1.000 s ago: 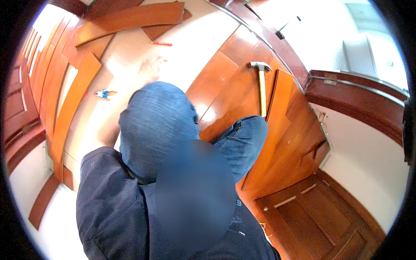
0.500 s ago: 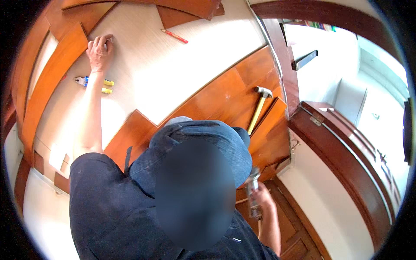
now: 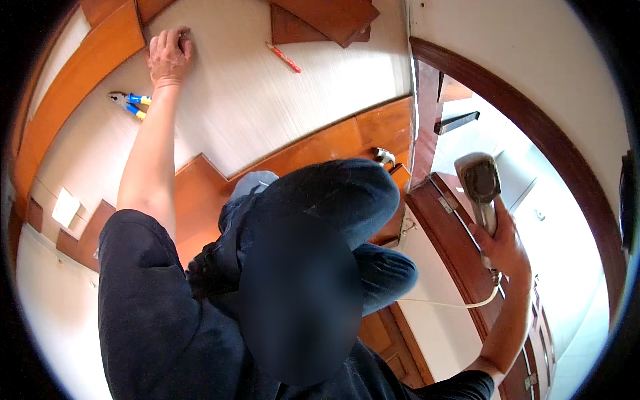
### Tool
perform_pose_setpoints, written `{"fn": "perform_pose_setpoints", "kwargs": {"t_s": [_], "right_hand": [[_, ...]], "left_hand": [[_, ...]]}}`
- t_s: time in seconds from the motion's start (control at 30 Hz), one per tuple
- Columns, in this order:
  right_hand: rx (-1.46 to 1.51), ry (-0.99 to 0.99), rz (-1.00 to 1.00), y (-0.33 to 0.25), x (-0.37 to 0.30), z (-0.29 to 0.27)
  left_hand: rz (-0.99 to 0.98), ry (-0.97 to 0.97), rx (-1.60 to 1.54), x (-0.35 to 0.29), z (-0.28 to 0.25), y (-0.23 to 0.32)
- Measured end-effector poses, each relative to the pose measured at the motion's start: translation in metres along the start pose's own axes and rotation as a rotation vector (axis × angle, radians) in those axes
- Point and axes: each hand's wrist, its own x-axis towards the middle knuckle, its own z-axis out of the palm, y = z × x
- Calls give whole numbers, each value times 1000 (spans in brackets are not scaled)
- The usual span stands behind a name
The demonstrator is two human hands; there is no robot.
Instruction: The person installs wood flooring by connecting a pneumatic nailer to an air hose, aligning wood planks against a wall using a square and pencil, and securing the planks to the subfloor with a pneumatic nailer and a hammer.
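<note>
My right hand point(image 3: 500, 240) grips a grey, corded handheld tool point(image 3: 485, 200) with a broad dark-faced head, raised off to the right of my knees. A pale cord point(image 3: 483, 303) runs from the base of its handle. Far left, my left hand point(image 3: 169, 57) rests on the pale wood-grain surface point(image 3: 227, 93) beside an orange-brown plank point(image 3: 93, 67). Its fingers are curled together; anything between their tips is too small to make out. Pliers point(image 3: 130, 101) with blue and yellow handles lie near that forearm, which partly covers them.
A red pencil point(image 3: 285, 58) lies near several reddish-brown boards point(image 3: 320, 20) at the far side. More wooden planks point(image 3: 340, 143) lie ahead of my knees. A hammer's head point(image 3: 385, 157) shows past my knee. On the right stands a dark wooden door frame point(image 3: 513, 110).
My right hand has swung up and out to the right with the corded tool, from low beside my knee. My knees and the view have shifted; the hammer's handle is now hidden.
</note>
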Motion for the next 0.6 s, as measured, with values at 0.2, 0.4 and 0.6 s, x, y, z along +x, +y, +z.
{"fn": "perform_pose_setpoints", "kwargs": {"t_s": [0.2, 0.4, 0.6], "right_hand": [[11, -71, -38, -19, 36, -23], [155, -215, -122, -9, 108, -7], [235, -410, -90, -25, 194, 17]], "left_hand": [[49, 7, 3, 3, 5, 1], [66, -2, 32, -4, 3, -2], [110, -78, 147, -13, 6, -21]]}}
